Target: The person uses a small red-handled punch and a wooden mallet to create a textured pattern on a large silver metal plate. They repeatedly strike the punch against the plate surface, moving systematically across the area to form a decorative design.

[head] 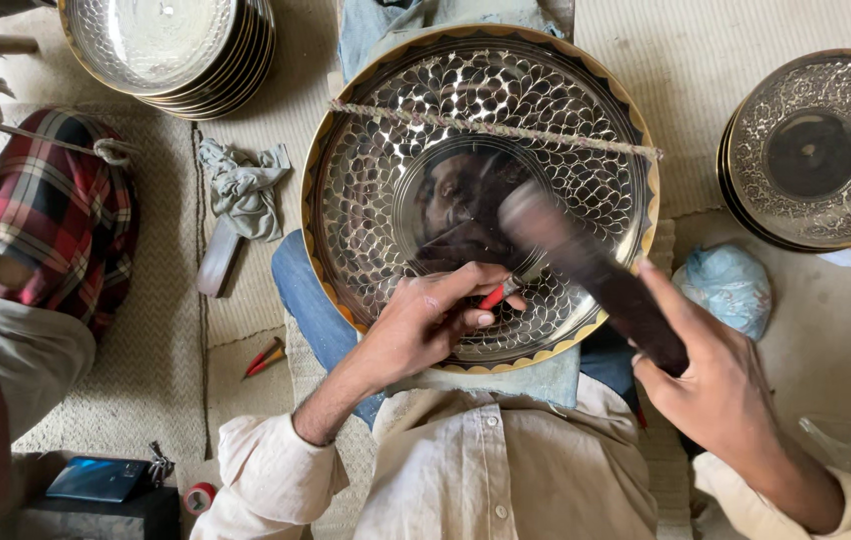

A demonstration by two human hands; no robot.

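Centre of frame: large engraved brass tray [386, 170], round, scale-like pattern, dark and gold scalloped rim, resting on my lap over blue jeans. A twisted cord [491, 128] runs across its upper half from left rim to right rim.

Left hand [424, 322], lower centre: fingers pinched tight around a small red-handled chisel [498, 294], tip set against the tray's patterned band just below the plain mirror-like centre.

Right hand [721, 385], lower right: closed around the handle of a dark hammer [586, 262]. Its head is blurred, over the tray's right half, above the chisel; I cannot tell if it touches.

Upper left of frame: stack of plain silvery plates [171, 45]. Right edge: another engraved tray [814, 150] on a short stack, dark centre. Just below it, a crumpled pale blue bag [731, 285].

Left of my tray: grey rag [243, 185] on the woven mat, a dark wooden block [218, 258] under it, 1 small red tool [265, 357] lower down. Far left: another person in a red plaid cloth [56, 215]. Bottom left: a dark blue phone [98, 478], roll of red tape [200, 497] beside it
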